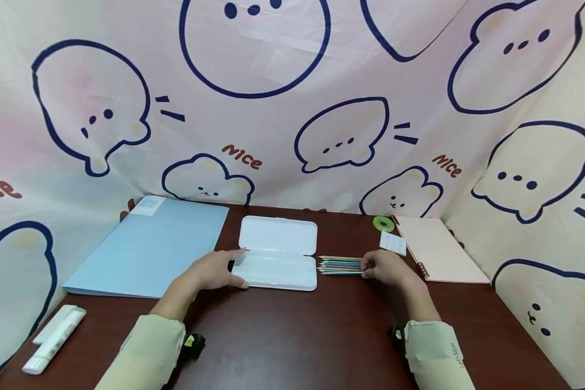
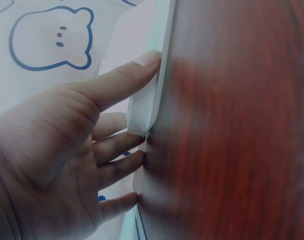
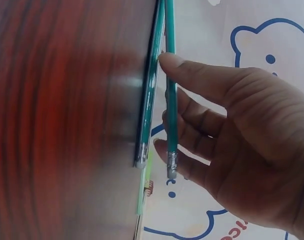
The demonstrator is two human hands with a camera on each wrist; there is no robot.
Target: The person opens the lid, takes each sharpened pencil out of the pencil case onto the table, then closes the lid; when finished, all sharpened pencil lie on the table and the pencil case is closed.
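An open white pencil case (image 1: 279, 259) lies in the middle of the dark wooden table (image 1: 292, 336). My left hand (image 1: 219, 269) rests at its left end with straight fingers. In the left wrist view the thumb (image 2: 124, 80) presses on the case's near wall (image 2: 159, 85) and the other fingers touch its end. A row of colour pencils (image 1: 340, 265) lies just right of the case. My right hand (image 1: 384, 268) is at their blunt ends. In the right wrist view its thumb and fingers (image 3: 192, 75) pinch one green pencil (image 3: 170, 110), raised off the other pencils (image 3: 149, 105).
A light blue folder (image 1: 148, 249) lies at the left, a white tube (image 1: 53, 338) near the front left corner. At the back right are a pink spiral notebook (image 1: 441, 249), a green tape roll (image 1: 383, 223) and a small white pad (image 1: 392, 243). A printed cloth backdrop (image 1: 292, 108) surrounds the table.
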